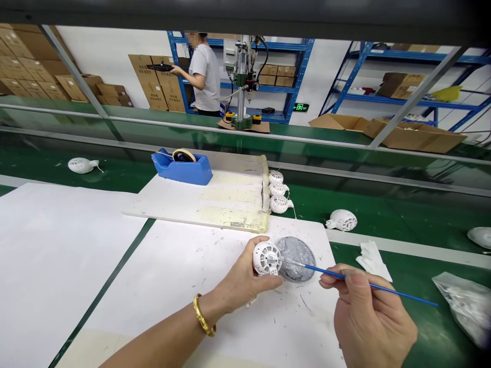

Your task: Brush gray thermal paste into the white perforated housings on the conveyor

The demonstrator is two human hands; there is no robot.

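Note:
My left hand [240, 281] grips a white round plastic housing [264, 255] with a ring of vent slots and a grey patch at its centre. Between the fingers of my right hand [368, 306] is a thin blue paintbrush [345, 276], its tip pointing left toward the housing. Whether the bristles touch the housing or the dish behind it, I cannot tell. A round dish of grey paste [301, 255] sits just behind and right of the housing, on white paper [215, 260].
A blue tape dispenser [182, 167] stands on a white board [230, 191]. Three white housings [279, 204] line its right edge; others lie on the green belt [307, 199]. At right are a white tissue [374, 260] and a plastic bag [466, 301]. A co-worker [205, 74] stands beyond the frame.

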